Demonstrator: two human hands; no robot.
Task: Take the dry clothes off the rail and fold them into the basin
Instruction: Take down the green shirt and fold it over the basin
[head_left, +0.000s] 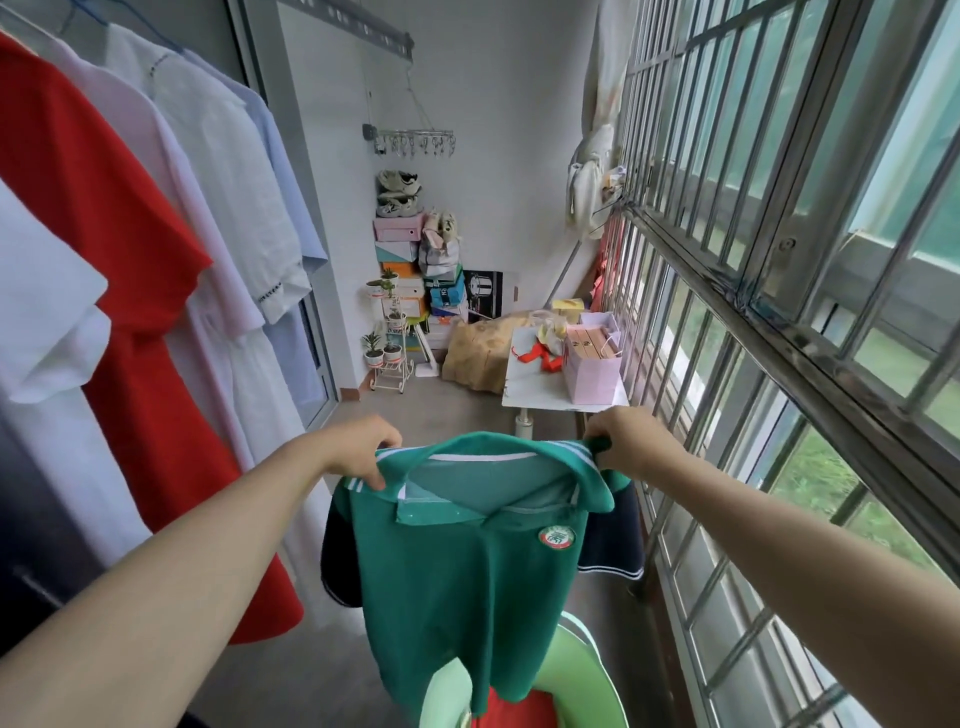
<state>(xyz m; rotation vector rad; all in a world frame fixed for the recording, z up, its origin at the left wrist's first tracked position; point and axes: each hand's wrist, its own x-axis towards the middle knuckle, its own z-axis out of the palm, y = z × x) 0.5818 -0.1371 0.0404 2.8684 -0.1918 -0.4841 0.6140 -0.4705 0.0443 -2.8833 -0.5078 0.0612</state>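
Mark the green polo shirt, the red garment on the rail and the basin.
green polo shirt (457, 587), head view, chest below the collar.
red garment (130, 234), head view, upper body near the sleeve.
basin (584, 667), head view, light green rim on the right.

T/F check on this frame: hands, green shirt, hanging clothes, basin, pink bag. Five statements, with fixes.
1. The left hand and the right hand each grip a shoulder of the green polo shirt. True.
2. The shirt is folded flat. False: it hangs unfolded from both hands.
3. A red garment hangs at the left. True.
4. The light green basin holds nothing. False: a red item lies in it.
5. The pink bag stands on the floor. False: it stands on the white table.
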